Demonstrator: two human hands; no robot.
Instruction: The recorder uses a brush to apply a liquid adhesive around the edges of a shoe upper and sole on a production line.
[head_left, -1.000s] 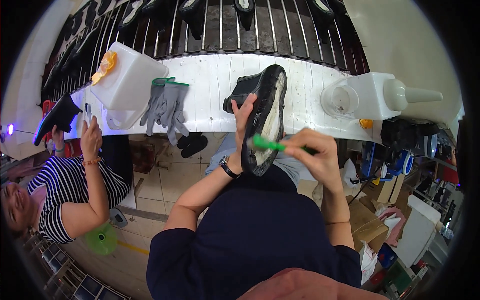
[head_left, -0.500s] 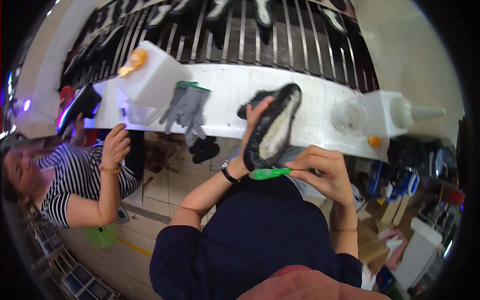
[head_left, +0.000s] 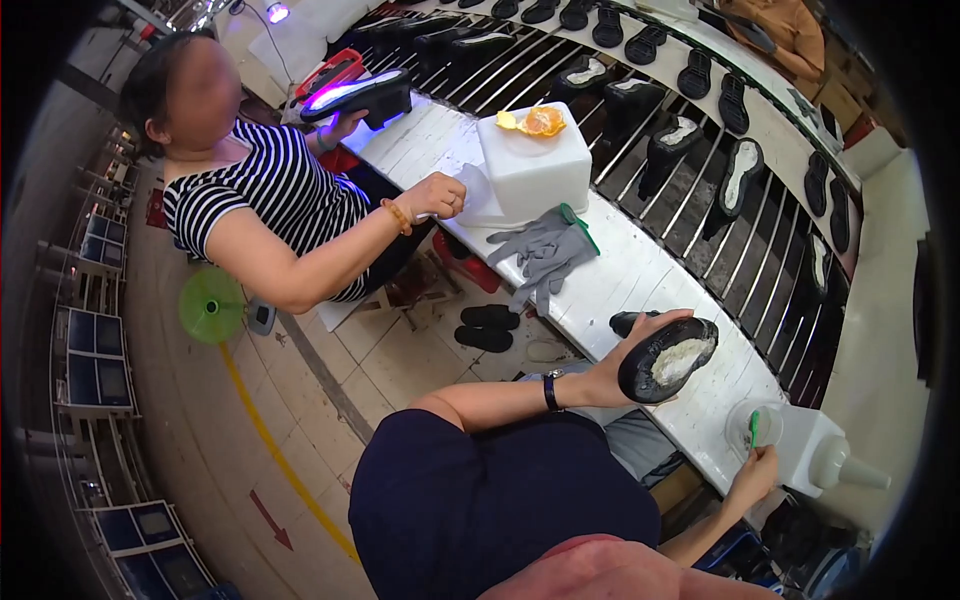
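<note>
My left hand point(head_left: 604, 381) grips a black shoe upper point(head_left: 640, 376) over the bench's near edge, its whitish, rough-looking underside turned up. Another dark piece point(head_left: 628, 322), partly hidden by the hand, shows just behind it. Farther right, my right hand point(head_left: 752, 480) is closed on a green-handled brush point(head_left: 754, 428). The brush dips into a round translucent cup point(head_left: 737, 418), and its tip is hard to make out. Against that cup rests a white plastic bottle point(head_left: 808, 448) with a long nozzle, lying on its side.
Grey gloves with green cuffs point(head_left: 550, 250) hang over the white bench's point(head_left: 625, 240) edge. Left of them stands a white container point(head_left: 540, 170) topped by a peeled orange point(head_left: 545, 121). A co-worker point(head_left: 290, 230) holds a shoe under purple light. Beyond runs a roller conveyor point(head_left: 690, 235) with several shoes and soles.
My view has swung left. My right hand has carried the green brush away from the shoe to the cup. The shoe stays in my left hand, tilted differently. The co-worker's shoe is raised.
</note>
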